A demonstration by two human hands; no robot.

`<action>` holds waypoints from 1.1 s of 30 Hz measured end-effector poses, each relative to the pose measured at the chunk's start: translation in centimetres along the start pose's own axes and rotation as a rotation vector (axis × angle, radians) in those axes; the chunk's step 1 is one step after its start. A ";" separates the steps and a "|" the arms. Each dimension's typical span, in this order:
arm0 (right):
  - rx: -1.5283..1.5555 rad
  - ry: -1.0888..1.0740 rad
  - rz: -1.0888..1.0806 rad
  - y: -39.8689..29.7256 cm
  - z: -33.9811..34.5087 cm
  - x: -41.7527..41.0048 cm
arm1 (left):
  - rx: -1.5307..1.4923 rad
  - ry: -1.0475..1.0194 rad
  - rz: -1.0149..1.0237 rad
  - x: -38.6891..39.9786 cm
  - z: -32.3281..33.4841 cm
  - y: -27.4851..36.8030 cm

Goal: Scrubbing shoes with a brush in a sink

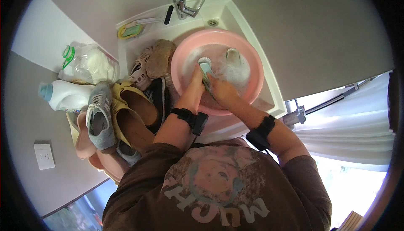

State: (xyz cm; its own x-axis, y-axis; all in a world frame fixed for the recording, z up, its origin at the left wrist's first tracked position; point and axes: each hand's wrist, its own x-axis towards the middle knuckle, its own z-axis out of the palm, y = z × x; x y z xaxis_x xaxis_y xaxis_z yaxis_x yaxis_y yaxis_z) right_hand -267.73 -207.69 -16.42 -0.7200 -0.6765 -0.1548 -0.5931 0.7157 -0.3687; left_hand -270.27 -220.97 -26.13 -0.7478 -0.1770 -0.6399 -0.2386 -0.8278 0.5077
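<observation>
A pink plastic basin [217,34] of foamy water stands in the white sink. Over it, my left hand [198,81] and my right hand [224,91] come together around a slim pale green item [206,69] with a white rounded end. It may be a scrubbing brush against a shoe; the hands hide too much to tell. My right hand grips it from the right, and the fingers of my left hand press along its left side. Partly under the suds to the right, the pale end of what looks like a shoe [233,55] sticks out.
Shoes crowd the left: beige sneakers [160,59], yellow shoes [132,120], a grey-blue sneaker [101,117] and pink ones [85,136]. Behind them lie a white detergent bottle [69,95] and a clear jug [94,63]. A chrome faucet [181,5] and a yellow-green brush [131,31] are at the back.
</observation>
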 end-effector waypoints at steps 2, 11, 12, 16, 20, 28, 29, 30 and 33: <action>-0.005 0.091 0.002 0.9 1.3 0.8 | -0.044 -0.013 -0.014 0.5 -0.2 -0.2; 0.020 0.035 0.080 0.3 0.7 1.5 | -0.065 -0.091 -0.036 1.1 -0.6 -0.2; 0.026 -0.009 0.078 -0.3 0.6 0.5 | -0.026 -0.041 -0.058 0.7 -0.3 0.0; 0.055 0.114 0.064 -0.7 -0.2 1.5 | -0.050 -0.062 0.046 2.4 -1.5 -0.4; -0.065 0.012 0.162 3.4 -2.0 6.7 | -0.022 -0.046 -0.033 0.1 0.5 -0.3; -0.040 0.089 0.187 7.6 0.5 6.6 | 0.073 -0.023 -0.070 -0.4 -0.1 0.1; 0.029 0.112 0.110 6.5 0.2 5.8 | 0.066 -0.017 -0.071 0.0 -0.6 -0.1; 0.094 0.141 0.043 5.6 -0.2 4.7 | 0.020 -0.062 -0.093 0.3 -0.5 -0.3; 0.001 0.090 0.057 3.4 0.9 1.8 | -0.077 -0.085 -0.117 0.7 -0.1 -0.5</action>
State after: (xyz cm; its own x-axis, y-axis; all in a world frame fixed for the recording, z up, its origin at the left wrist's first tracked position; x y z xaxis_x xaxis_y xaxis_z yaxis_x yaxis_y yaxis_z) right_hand -270.67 -206.63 -18.79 -0.7817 -0.6167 -0.0928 -0.5504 0.7522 -0.3622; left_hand -270.61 -220.71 -26.94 -0.7678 -0.0338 -0.6398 -0.2818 -0.8790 0.3846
